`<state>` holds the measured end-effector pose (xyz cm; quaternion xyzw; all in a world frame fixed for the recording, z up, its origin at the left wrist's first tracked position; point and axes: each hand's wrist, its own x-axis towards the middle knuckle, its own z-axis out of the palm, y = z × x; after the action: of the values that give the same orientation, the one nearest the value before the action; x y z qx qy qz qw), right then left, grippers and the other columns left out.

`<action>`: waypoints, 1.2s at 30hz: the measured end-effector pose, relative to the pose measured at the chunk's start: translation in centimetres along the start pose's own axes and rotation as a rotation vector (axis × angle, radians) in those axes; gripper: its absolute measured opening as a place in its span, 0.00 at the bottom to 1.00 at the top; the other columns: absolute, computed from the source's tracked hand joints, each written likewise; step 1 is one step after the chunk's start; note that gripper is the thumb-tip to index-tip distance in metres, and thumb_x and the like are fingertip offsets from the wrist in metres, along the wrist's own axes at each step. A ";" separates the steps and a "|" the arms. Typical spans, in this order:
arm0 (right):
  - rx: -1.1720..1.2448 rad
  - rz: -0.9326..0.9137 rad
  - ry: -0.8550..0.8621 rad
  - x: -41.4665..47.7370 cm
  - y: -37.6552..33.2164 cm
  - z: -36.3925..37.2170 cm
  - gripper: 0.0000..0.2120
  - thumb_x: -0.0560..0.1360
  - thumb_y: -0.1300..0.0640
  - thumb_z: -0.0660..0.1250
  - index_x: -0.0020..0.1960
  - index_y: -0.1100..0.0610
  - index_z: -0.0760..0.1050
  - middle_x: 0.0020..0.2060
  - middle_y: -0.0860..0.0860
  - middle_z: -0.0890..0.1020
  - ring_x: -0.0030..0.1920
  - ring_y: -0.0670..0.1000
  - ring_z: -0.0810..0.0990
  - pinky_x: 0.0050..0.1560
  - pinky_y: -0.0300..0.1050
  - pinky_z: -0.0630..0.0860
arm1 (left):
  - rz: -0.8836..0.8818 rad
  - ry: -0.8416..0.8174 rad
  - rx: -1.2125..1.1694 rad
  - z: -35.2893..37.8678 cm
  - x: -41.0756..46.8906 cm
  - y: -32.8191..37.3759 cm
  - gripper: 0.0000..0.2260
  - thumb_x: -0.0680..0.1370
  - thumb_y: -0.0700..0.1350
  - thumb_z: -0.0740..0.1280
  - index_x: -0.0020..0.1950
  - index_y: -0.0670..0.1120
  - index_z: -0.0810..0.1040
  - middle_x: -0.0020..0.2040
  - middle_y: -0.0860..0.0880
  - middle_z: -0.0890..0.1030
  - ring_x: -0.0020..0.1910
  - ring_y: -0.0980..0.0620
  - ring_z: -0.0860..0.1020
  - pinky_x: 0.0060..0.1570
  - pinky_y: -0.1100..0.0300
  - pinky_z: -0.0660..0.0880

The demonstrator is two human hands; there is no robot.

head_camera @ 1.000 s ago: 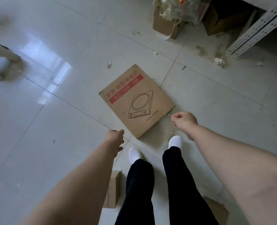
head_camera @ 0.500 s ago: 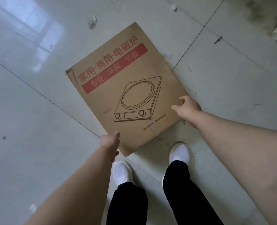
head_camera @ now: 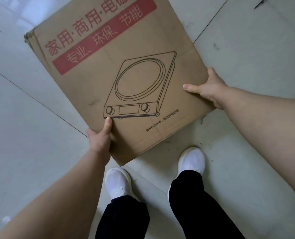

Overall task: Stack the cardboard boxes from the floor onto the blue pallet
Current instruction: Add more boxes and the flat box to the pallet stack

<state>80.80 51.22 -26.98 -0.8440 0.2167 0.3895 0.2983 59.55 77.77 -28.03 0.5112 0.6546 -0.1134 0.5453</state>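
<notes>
A flat brown cardboard box with red Chinese lettering and a line drawing of an induction cooker fills the upper middle of the view, over the pale tiled floor. My left hand grips its near left edge, thumb on top by the drawing's corner. My right hand grips the right edge, thumb lying on the top face, the other fingers hidden under the box. The blue pallet is out of view.
My two feet in white shoes and black trousers stand just below the box's near corner. Grey floor tiles with dark joint lines surround the box on every side.
The view has dropped much closer to the box. Both hands, which were reaching beside its edges, now grip it on the left and right.
</notes>
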 end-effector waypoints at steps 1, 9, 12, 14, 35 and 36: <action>0.006 0.005 -0.005 -0.2 -0.1 -0.1 0.53 0.55 0.38 0.80 0.74 0.46 0.58 0.70 0.49 0.70 0.69 0.56 0.70 0.68 0.57 0.69 | -0.018 -0.002 -0.018 -0.1 -0.2 0.2 0.31 0.71 0.58 0.74 0.69 0.51 0.65 0.64 0.52 0.75 0.63 0.47 0.73 0.67 0.43 0.68; 0.055 0.089 -0.009 -7.0 2.0 -0.9 0.49 0.59 0.39 0.79 0.74 0.47 0.60 0.68 0.49 0.73 0.67 0.55 0.72 0.67 0.53 0.70 | -0.097 0.008 0.083 -4.0 -5.3 3.0 0.28 0.74 0.55 0.72 0.69 0.49 0.65 0.62 0.49 0.75 0.59 0.46 0.74 0.62 0.45 0.70; 0.054 0.118 -0.016 -11.1 2.4 -1.9 0.50 0.56 0.35 0.78 0.72 0.48 0.63 0.67 0.48 0.75 0.65 0.55 0.74 0.66 0.51 0.71 | -0.084 0.018 0.166 -6.0 -8.4 4.8 0.29 0.74 0.55 0.72 0.70 0.46 0.65 0.61 0.48 0.75 0.58 0.45 0.74 0.59 0.47 0.71; 0.057 0.134 -0.005 -13.9 2.1 -3.0 0.49 0.55 0.34 0.78 0.71 0.47 0.65 0.65 0.48 0.76 0.63 0.55 0.75 0.64 0.50 0.73 | -0.065 0.017 0.223 -7.2 -10.6 6.4 0.28 0.75 0.54 0.71 0.70 0.46 0.65 0.61 0.47 0.75 0.57 0.45 0.73 0.57 0.49 0.70; 0.431 0.080 0.265 -42.0 -5.0 -22.0 0.29 0.58 0.36 0.78 0.52 0.46 0.70 0.47 0.45 0.78 0.49 0.52 0.77 0.49 0.44 0.73 | 0.353 -0.182 0.523 -14.0 -37.9 28.2 0.30 0.72 0.59 0.72 0.67 0.46 0.67 0.60 0.45 0.75 0.58 0.42 0.74 0.60 0.43 0.73; 0.457 0.085 0.293 -44.0 -4.6 -22.5 0.29 0.58 0.36 0.78 0.52 0.46 0.71 0.46 0.45 0.78 0.48 0.52 0.77 0.49 0.44 0.73 | 0.375 -0.210 0.543 -14.2 -39.4 28.8 0.29 0.73 0.59 0.71 0.67 0.46 0.67 0.59 0.46 0.75 0.58 0.43 0.74 0.58 0.45 0.73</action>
<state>68.94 45.32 20.87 -0.7923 0.3751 0.2163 0.4299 69.25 79.36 21.81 0.7346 0.4357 -0.2333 0.4650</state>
